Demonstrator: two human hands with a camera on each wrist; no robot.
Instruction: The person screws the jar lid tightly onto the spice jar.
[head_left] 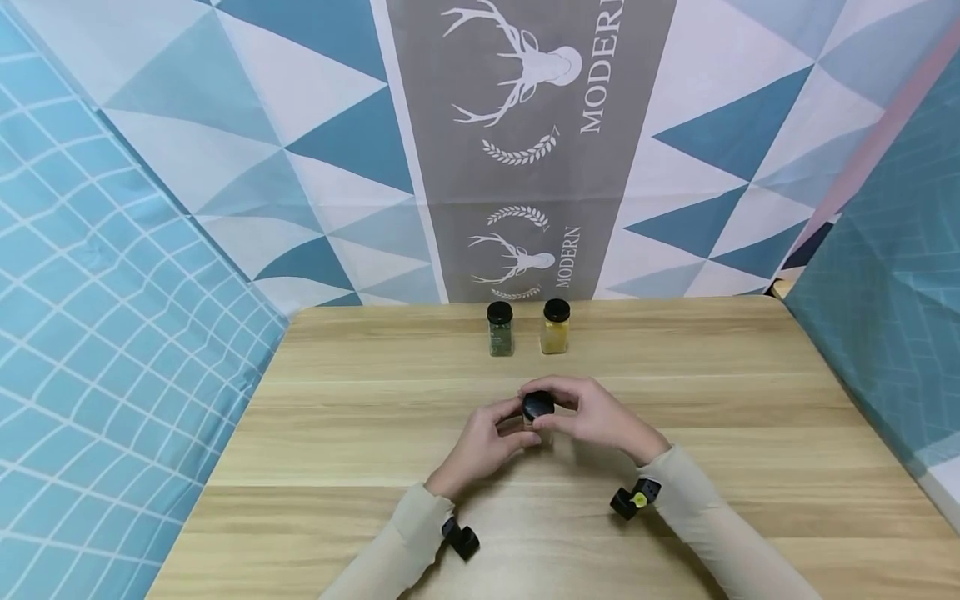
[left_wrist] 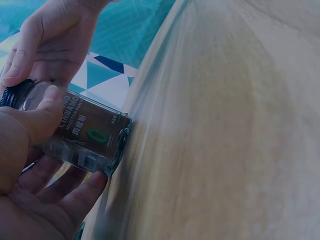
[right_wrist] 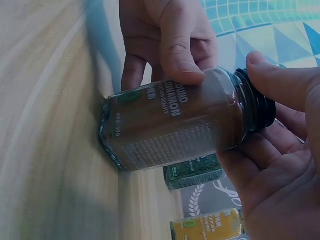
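A square glass jar of ground cinnamon (right_wrist: 175, 120) with a black lid (head_left: 537, 405) stands upright on the wooden table, its base touching the top or very close to it. My left hand (head_left: 487, 442) grips the glass body, thumb on one face and fingers on the opposite side, as the left wrist view shows. Around the lid, my right hand (head_left: 596, 417) curls its thumb and fingers. Brown powder fills much of the jar, and its printed label (left_wrist: 92, 125) is partly covered by the left thumb.
Behind the hands stand two more black-lidded jars, one of green dried herb (head_left: 500, 332) and one of yellow turmeric powder (head_left: 555, 330). The wooden table (head_left: 360, 433) ends at a patterned cloth backdrop (head_left: 330, 150). Blue cloths hang along both sides.
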